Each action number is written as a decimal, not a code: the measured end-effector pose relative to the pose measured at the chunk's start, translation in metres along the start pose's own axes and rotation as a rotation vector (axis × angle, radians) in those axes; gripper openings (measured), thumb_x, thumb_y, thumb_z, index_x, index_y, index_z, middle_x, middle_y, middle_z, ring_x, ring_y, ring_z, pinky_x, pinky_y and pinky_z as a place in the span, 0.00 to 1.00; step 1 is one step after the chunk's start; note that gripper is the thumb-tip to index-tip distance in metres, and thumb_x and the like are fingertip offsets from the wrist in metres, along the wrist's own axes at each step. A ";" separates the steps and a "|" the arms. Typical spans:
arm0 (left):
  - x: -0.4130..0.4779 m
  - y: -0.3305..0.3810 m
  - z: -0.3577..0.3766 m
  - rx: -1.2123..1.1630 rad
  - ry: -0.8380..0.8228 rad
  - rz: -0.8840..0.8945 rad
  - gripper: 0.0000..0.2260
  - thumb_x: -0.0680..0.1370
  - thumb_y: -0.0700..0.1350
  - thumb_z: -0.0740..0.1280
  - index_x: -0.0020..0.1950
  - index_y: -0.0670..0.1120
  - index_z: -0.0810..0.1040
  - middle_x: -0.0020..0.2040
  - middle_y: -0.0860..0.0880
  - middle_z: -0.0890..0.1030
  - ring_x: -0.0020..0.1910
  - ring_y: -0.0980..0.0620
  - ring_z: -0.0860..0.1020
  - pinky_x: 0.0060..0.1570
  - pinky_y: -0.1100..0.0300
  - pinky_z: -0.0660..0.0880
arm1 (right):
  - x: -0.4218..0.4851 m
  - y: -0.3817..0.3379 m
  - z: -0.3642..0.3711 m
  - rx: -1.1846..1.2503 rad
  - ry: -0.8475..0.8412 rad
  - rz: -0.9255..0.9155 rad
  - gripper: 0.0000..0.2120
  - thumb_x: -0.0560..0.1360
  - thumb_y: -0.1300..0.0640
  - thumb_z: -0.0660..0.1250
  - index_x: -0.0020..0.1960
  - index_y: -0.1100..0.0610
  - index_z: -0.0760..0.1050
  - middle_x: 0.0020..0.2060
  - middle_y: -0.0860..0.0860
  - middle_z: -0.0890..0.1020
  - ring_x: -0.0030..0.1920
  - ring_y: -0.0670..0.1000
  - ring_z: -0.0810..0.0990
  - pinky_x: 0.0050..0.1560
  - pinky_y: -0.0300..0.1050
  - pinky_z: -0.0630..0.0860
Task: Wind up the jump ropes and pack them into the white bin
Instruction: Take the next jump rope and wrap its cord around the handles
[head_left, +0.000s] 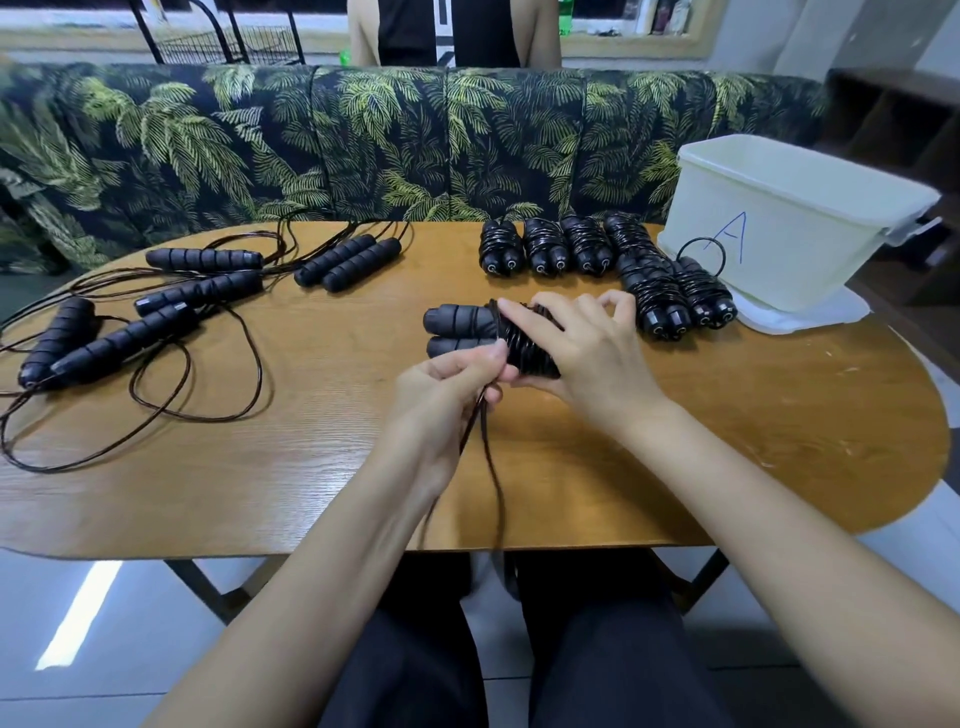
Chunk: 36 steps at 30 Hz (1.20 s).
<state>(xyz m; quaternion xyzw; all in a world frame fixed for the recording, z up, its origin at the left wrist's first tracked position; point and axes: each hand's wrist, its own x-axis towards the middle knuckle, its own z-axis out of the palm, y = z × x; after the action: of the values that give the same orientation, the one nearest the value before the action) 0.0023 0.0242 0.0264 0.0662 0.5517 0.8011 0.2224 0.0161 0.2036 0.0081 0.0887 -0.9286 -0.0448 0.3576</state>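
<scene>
Partly hidden handles (457, 319) under right hand (589, 356), left hand (447, 389) pinching cord (492, 467)

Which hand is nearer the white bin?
Right. The right hand grips the half-wound jump rope mid-table, with the white bin beyond it on its right; the left hand pinches the cord farther left.

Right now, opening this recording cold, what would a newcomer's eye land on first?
First, the two hands at the centre of the table: the right hand holds a half-wound jump rope while the left hand pinches it just below the coils. Next, the wound bundles lined up beside the white bin marked A at the right, and the unwound ropes sprawled across the left.
</scene>
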 end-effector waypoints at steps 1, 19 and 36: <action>0.001 -0.002 -0.003 0.049 -0.023 0.009 0.04 0.74 0.42 0.71 0.43 0.41 0.83 0.34 0.48 0.81 0.27 0.57 0.71 0.34 0.67 0.71 | 0.000 0.000 -0.002 0.035 -0.005 0.020 0.35 0.67 0.38 0.73 0.70 0.49 0.71 0.55 0.51 0.79 0.45 0.55 0.78 0.51 0.54 0.63; 0.066 0.034 -0.060 1.612 -0.446 0.667 0.15 0.80 0.62 0.55 0.38 0.56 0.69 0.37 0.58 0.68 0.36 0.66 0.66 0.55 0.57 0.65 | -0.009 0.006 -0.055 0.971 -0.295 0.004 0.37 0.61 0.53 0.81 0.67 0.55 0.73 0.60 0.50 0.79 0.64 0.47 0.75 0.67 0.41 0.68; 0.032 0.027 0.014 1.845 0.178 0.613 0.12 0.83 0.50 0.55 0.47 0.46 0.73 0.39 0.44 0.77 0.41 0.38 0.78 0.34 0.55 0.64 | -0.017 0.005 -0.009 0.127 -0.033 0.186 0.32 0.67 0.39 0.71 0.68 0.49 0.73 0.55 0.50 0.81 0.47 0.54 0.80 0.50 0.54 0.65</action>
<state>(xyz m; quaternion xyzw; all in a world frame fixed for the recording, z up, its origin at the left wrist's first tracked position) -0.0294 0.0418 0.0520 0.2941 0.9358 0.0796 -0.1774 0.0339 0.2111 0.0048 0.0241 -0.9396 0.0459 0.3384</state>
